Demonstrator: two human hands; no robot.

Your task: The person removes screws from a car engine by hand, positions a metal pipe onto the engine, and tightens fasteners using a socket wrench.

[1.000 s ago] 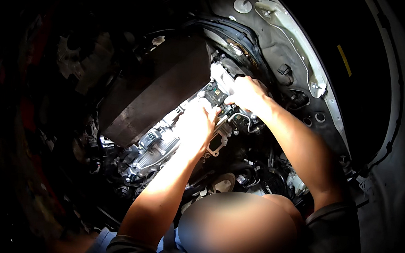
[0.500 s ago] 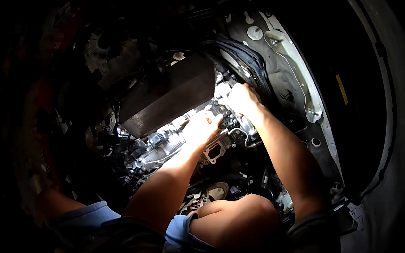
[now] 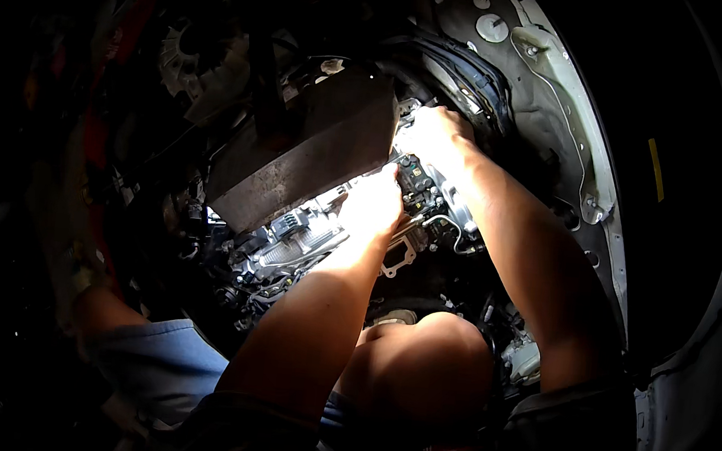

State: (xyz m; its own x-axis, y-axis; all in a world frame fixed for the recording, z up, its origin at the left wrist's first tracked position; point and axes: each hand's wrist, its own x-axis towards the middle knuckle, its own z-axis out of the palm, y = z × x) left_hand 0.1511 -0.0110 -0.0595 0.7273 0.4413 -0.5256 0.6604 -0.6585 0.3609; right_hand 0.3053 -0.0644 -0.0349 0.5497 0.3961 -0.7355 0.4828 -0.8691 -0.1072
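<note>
Both my hands work in a brightly lit strip of a car's engine (image 3: 299,250). My left hand (image 3: 376,203) lies over the engine's top beside the lower edge of a brown metal box (image 3: 316,152). Its fingers are bent, with the tips hidden and washed out by the light. Farther up, my right hand (image 3: 443,136) is closed at the engine's far end, next to the box's right corner. What it grips is hidden. Between and below the hands show black connectors (image 3: 418,177), a thin metal pipe (image 3: 446,222) and a flat flange with a square opening (image 3: 399,255).
A pale inner body panel (image 3: 554,114) with a curved edge borders the right side. Dark hoses (image 3: 471,71) run along it. A bare knee (image 3: 427,354) is near the lower middle. A round, finned part (image 3: 198,66) lies at upper left, with deep shadow around.
The view has shifted, so the body panel sits farther right. My left hand has moved up closer to the box edge; my right hand stays at the engine's far end.
</note>
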